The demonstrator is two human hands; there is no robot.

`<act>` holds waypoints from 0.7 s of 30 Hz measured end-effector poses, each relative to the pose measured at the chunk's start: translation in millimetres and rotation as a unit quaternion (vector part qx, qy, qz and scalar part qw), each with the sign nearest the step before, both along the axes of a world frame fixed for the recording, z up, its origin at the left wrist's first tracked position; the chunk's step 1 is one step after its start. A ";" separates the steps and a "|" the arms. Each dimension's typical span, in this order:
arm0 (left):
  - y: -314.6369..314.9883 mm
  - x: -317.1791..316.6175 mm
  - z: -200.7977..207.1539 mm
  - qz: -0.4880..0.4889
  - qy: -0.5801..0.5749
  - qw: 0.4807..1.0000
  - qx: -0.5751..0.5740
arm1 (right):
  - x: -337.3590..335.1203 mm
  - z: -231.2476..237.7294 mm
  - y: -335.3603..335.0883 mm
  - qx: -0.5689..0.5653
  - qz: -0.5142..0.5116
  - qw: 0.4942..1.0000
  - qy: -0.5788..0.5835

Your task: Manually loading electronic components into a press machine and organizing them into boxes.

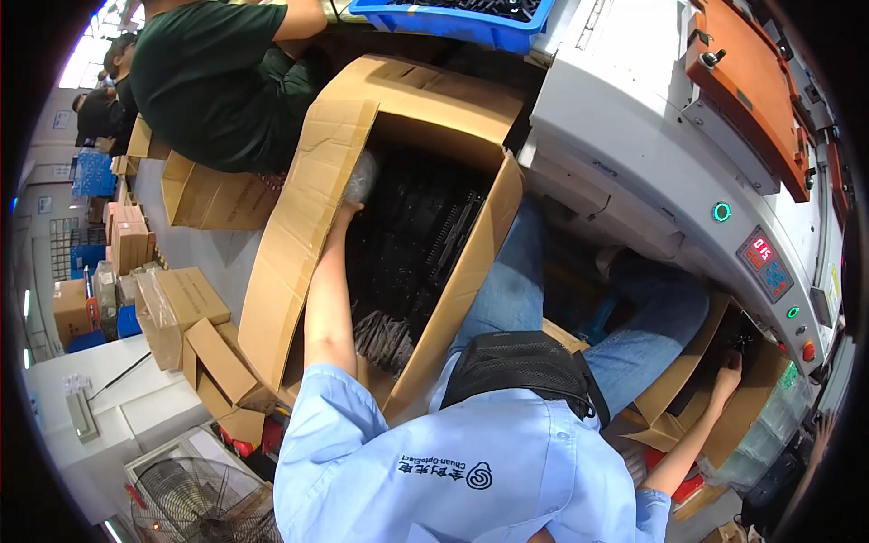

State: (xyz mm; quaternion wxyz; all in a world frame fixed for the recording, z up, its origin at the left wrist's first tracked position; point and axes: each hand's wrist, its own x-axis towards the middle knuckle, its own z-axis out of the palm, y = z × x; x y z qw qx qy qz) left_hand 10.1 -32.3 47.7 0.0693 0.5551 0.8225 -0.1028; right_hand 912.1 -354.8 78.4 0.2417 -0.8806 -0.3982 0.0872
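A large open cardboard box [299,195] stands before me on the left, with many black plastic parts [412,213] inside. Some are thin strips, bunched near its closest end. My left hand [348,211] reaches in along the left flap and closes on a clear, rounded plastic bag [361,176]; most of its fingers are hidden. Far to the right, my right hand [728,375] is inside a smaller open cardboard box [670,407]. Its fingers are closed at a small dark item [740,344] in shadow, too dim to name.
A grey machine [634,118] with an orange hinged plate [747,86] and a lit control panel [766,258] rises at the right. A blue bin [462,25] of black parts sits beyond the large box. A co-worker in dark green [213,86] sits far left; a fan [195,498] stands nearer.
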 end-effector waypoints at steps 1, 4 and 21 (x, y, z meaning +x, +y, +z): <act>-15.4 -54.5 -31.7 -0.049 0.023 0.993 0.103 | 11.9 -14.1 8.5 0.009 0.022 1.000 0.013; -31.2 -68.6 -18.0 -0.104 0.087 0.973 0.189 | 24.9 -22.6 -1.3 0.007 0.024 0.999 -0.044; -330.5 87.5 147.3 0.170 0.037 0.978 -0.112 | 19.5 -19.4 11.9 -0.028 0.002 1.000 -0.002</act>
